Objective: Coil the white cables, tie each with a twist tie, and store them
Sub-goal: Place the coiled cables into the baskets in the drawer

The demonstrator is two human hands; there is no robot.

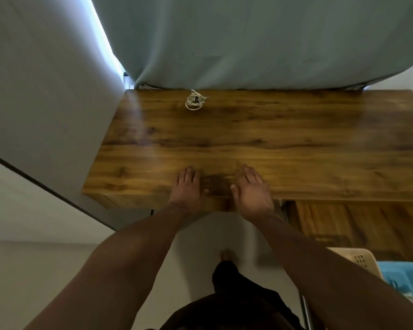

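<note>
Stretching out over the near edge of the table (296, 139), the left hand (188, 189) and the right hand (252, 191) lie side by side, palms down, fingers straight and holding nothing. Whether they touch the wood is blurred. Well apart from both, at the far edge of the table, sits the white cable (194, 101) — wound in a small loose coil with a dark band across it — just before the pale curtain (248, 44). A beige perforated basket (358, 258) shows at lower right.
</note>
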